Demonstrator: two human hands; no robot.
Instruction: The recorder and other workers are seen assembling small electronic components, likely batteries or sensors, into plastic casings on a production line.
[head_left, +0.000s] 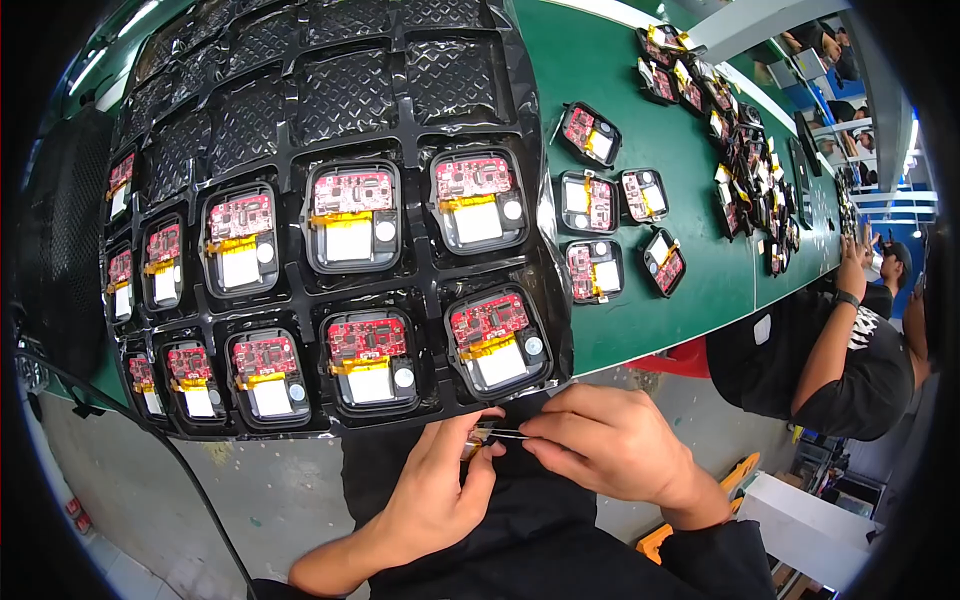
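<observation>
In front of the tray's near edge, over my lap, my left hand (430,490) is closed on a small part (476,440) with some yellow on it. Fingers hide most of it, so its exact kind does not show. My right hand (620,445) pinches thin metal tweezers (511,435), their tips reaching to the part in the left hand. Just beyond both hands lies a black compartment tray (420,285). Its near rows hold open black device housings, such as one housing (408,400), each with a red circuit board, yellow tape and a white block.
Farther tray pockets (345,95) show only textured black film. Right of the tray, several loose housings (590,270) lie on the green table (640,335), with a larger heap (745,150) behind. A co-worker (845,370) sits at right. A dark cable (205,490) hangs at left.
</observation>
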